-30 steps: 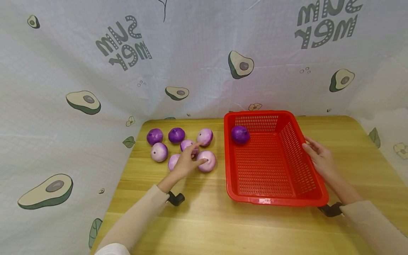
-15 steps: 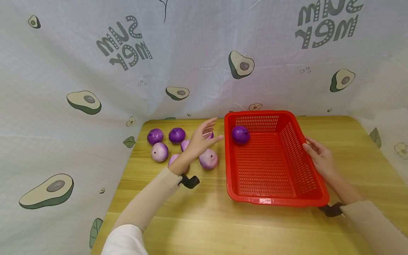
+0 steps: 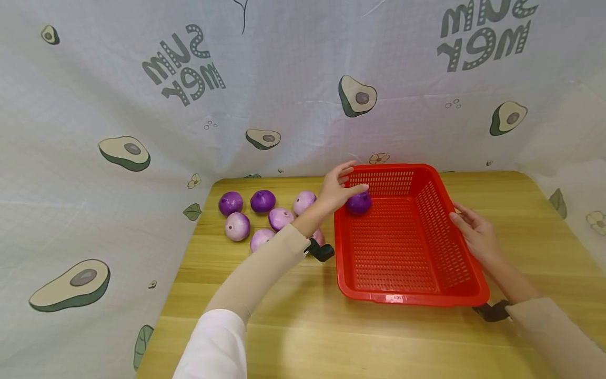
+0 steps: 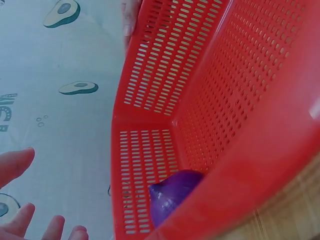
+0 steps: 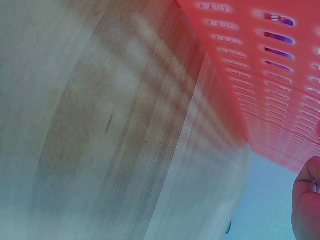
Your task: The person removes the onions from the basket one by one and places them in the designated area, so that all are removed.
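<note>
My left hand (image 3: 334, 190) hovers over the back left corner of a red perforated plastic basket (image 3: 416, 299), thumb and fingers spread with nothing between them. In the left wrist view its fingertips (image 4: 54, 229) stand apart from the basket. A dark purple onion (image 3: 360, 204) lies inside that corner, partly hidden by the hand. My right hand (image 3: 477, 237) grips the basket's right rim, thumb on top. Several purple and pale onions are grouped left of the basket, among them a pale one (image 3: 281, 218) and a dark one (image 3: 262, 201); my left forearm partly hides the nearest ones.
The wooden table (image 3: 303, 337) carries everything. A white cloth (image 3: 293, 79) printed with avocados hangs behind and along the left side. Black wrist-camera mounts (image 3: 321, 250) stick out from both sleeves.
My left hand has moved right and away from the onions to above the basket's corner. The pale onion nearest the basket has rolled slightly right. My right hand and the basket stay put.
</note>
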Available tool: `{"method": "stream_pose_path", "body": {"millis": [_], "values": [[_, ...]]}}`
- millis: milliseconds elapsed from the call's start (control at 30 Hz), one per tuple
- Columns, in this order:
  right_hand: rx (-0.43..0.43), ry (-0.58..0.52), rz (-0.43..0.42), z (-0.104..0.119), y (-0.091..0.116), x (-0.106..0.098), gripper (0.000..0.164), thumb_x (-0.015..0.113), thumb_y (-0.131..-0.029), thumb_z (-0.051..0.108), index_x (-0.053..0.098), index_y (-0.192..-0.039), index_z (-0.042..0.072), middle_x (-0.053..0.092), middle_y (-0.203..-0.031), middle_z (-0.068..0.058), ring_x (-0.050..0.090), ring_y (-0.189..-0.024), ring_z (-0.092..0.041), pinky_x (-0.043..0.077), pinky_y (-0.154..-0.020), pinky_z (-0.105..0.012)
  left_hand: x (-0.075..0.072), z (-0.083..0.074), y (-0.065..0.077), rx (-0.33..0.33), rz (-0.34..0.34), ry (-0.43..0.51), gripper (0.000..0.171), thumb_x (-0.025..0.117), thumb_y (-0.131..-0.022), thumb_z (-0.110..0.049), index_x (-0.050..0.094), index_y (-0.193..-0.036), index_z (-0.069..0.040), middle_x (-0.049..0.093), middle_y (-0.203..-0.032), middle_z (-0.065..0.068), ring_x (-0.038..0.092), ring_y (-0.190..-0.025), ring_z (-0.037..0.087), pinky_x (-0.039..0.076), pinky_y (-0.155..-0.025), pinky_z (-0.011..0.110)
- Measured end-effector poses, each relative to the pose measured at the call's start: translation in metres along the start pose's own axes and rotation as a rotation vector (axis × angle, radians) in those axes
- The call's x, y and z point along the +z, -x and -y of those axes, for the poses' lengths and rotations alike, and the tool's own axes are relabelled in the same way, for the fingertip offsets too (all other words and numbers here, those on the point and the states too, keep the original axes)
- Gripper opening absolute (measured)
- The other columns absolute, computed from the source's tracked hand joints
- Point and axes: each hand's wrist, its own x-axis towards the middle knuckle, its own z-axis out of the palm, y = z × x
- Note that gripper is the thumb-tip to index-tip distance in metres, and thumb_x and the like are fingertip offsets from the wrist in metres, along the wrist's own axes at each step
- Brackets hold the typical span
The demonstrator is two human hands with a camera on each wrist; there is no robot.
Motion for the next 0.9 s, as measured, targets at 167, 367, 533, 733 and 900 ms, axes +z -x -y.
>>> {"method": "stream_pose_path", "body": {"millis": [167,367,533,733,900], "values": [[0.017,-0.046,0.013,0.001,0.001,0.000,0.053,0.052,-0.104,0.013,0.035,-0.153,0.000,0.064,-0.098,0.012,0.066,-0.078,-0.001,0.056,-0.061,-0.018,0.023,0.005,-0.012,-0.094,-0.072,-0.004,0.065,0.080,-0.085,-0.007,0.053,-0.144,-0.010,0.049,-0.147,0.015,0.043,-0.137,0.032,0.042,-0.108,0.038],[0.024,0.049,0.013,0.001,0.001,0.000,0.055,0.052,-0.105,0.018,0.034,-0.154,0.001,0.062,-0.098,0.014,0.065,-0.078,0.001,0.056,-0.061,-0.018,0.045,0.013,-0.020,-0.188,-0.155,-0.102,0.064,0.083,-0.082,-0.011,0.057,-0.141,-0.017,0.053,-0.144,0.006,0.047,-0.134,0.027,0.043,-0.107,0.038],[0.018,0.016,0.014,0.000,0.001,-0.001,0.053,0.053,-0.104,0.017,0.036,-0.153,0.003,0.063,-0.098,0.013,0.066,-0.077,0.000,0.056,-0.061,-0.018,0.060,0.020,-0.025,-0.233,-0.211,-0.167,0.063,0.083,-0.082,-0.013,0.058,-0.140,-0.020,0.054,-0.143,0.001,0.049,-0.132,0.024,0.043,-0.106,0.036],[0.014,0.041,0.016,0.001,0.000,0.000,0.054,0.053,-0.105,0.017,0.035,-0.154,0.002,0.062,-0.098,0.013,0.066,-0.077,0.000,0.056,-0.061,-0.018,0.072,0.027,-0.030,-0.276,-0.313,-0.257,0.061,0.084,-0.082,-0.017,0.059,-0.138,-0.022,0.056,-0.138,0.003,0.049,-0.126,0.020,0.042,-0.105,0.033],[0.010,0.029,0.014,0.002,0.001,0.000,0.054,0.052,-0.105,0.016,0.035,-0.153,0.001,0.063,-0.097,0.013,0.065,-0.077,0.000,0.056,-0.060,-0.018,0.080,0.031,-0.031,-0.335,-0.386,-0.249,0.060,0.084,-0.082,-0.016,0.059,-0.136,-0.020,0.055,-0.136,0.004,0.046,-0.124,0.021,0.042,-0.103,0.033]]}}
